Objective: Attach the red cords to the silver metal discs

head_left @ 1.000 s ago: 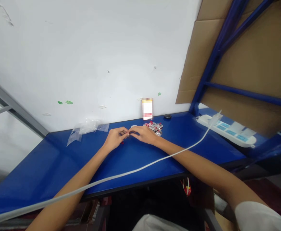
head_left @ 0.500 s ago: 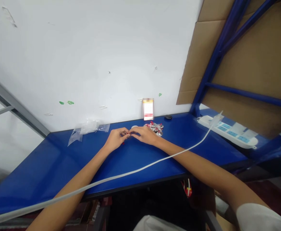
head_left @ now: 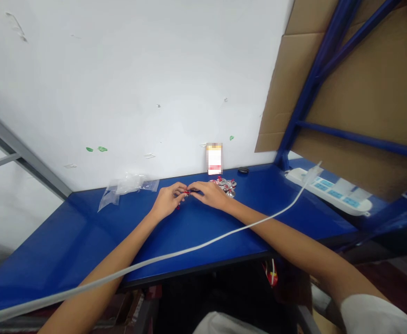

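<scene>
My left hand [head_left: 167,200] and my right hand [head_left: 210,194] meet fingertip to fingertip over the blue table [head_left: 185,236]. Between them they pinch a small red-and-metal piece [head_left: 187,192], too small to make out fully. A bit of red cord [head_left: 178,207] hangs below my left fingers. Just beyond my right hand lies a pile of silvery discs with red loops [head_left: 228,186], partly hidden by that hand.
Crumpled clear plastic bags [head_left: 130,184] lie at the back left. A lit phone-like screen [head_left: 215,159] leans against the wall, with a small black object [head_left: 243,170] to its right. A white cable [head_left: 203,243] crosses over my forearms from a power strip [head_left: 332,190].
Both hands stay in nearly the same place. The fingers have shifted slightly, and more red now shows on the pinched piece. A pale disc edge beside my right fingers no longer shows.
</scene>
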The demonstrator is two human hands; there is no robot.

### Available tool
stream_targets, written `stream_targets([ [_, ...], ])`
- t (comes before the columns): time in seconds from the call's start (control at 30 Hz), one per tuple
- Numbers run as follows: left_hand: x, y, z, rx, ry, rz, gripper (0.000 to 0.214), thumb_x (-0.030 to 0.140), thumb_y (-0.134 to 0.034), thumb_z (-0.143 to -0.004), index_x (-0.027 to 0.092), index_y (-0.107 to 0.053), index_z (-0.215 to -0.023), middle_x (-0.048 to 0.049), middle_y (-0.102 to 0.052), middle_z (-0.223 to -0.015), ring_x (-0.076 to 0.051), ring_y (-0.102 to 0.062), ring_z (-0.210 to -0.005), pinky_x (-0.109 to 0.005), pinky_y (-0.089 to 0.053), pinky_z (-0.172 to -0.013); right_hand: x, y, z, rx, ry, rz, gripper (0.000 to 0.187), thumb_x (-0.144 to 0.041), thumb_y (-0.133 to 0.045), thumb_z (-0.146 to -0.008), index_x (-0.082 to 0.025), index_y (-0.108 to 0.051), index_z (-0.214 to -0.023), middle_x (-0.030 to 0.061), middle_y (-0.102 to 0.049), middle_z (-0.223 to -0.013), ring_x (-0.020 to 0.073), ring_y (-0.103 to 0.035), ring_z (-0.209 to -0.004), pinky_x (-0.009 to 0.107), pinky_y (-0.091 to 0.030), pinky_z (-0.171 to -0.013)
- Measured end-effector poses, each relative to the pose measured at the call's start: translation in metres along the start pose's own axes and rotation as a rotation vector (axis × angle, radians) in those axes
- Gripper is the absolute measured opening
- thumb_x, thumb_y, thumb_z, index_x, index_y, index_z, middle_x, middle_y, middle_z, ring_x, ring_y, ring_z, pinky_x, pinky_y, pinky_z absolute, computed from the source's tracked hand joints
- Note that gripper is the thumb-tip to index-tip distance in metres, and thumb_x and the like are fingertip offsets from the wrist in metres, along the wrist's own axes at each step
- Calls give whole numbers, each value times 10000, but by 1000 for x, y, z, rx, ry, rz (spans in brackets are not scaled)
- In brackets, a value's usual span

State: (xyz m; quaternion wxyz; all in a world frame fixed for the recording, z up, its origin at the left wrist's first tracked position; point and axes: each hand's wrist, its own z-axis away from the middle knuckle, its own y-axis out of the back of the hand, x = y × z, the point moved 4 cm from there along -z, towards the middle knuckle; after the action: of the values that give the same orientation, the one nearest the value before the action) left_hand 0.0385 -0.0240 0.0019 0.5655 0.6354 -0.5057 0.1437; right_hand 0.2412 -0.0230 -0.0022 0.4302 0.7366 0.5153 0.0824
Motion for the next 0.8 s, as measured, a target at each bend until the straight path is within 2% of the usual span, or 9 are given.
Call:
stream_targets([
  [0.2, -4, -4, -1, 55, 90, 178, 330, 463, -780, -891, 185, -726, -1061, -61, -748, -886, -212, -758, -718, -308, -616, -588, 1, 0, -2, 51, -109, -252, 262, -285, -709, -1022, -255, -669, -1280, 54, -799, -1212, 202, -799, -1070, 344, -636, -983],
  [0.33, -6, -7, -3, 62, 144, 366, 409, 473, -869, -812, 164, -730, -1041, -84, -756, -939, -199, -746, -719, -291, -586, -583, 6, -4, -4, 102, -279, -340, 173, -373, -802, -956, -234, -746, -1041, 37, -822, -1007, 208, -814, -884, 317, -652, -817],
  [0.4, -7, -7, -3, 68, 167, 405, 413, 464, -896, -783, 161, -731, -1010, -80, -758, -916, -192, -736, -705, -283, -570, -579, 8, -7, -4, 101, -327, -409, 155, -365, -815, -941, -225, -775, -993, 33, -827, -965, 211, -815, -866, 307, -644, -791],
  [0.5, -8, -5, -2, 103, 197, 427, 389, 437, -913, -758, 163, -721, -956, -70, -763, -881, -192, -738, -704, -277, -557, -588, 8, -9, -5, 72, -302, -468, 133, -303, -783, -958, -227, -816, -1063, 42, -830, -1023, 203, -809, -896, 297, -632, -801],
  [0.6, -8, -4, 0, 127, 227, 466, 354, 403, -906, -768, 167, -719, -954, -71, -783, -886, -199, -750, -754, -274, -555, -633, 8, -6, -5, 61, -223, -420, 180, -215, -722, -984, -242, -832, -1124, 51, -819, -1092, 184, -789, -897, 290, -616, -807],
  [0.8, -8, -8, 2, 103, 261, 537, 382, 407, -918, -762, 167, -741, -1002, -86, -795, -919, -216, -756, -804, -275, -546, -650, 4, 8, -4, 93, -109, -234, 115, -229, -738, -999, -236, -835, -1061, 58, -823, -1074, 205, -778, -946, 308, -588, -860],
])
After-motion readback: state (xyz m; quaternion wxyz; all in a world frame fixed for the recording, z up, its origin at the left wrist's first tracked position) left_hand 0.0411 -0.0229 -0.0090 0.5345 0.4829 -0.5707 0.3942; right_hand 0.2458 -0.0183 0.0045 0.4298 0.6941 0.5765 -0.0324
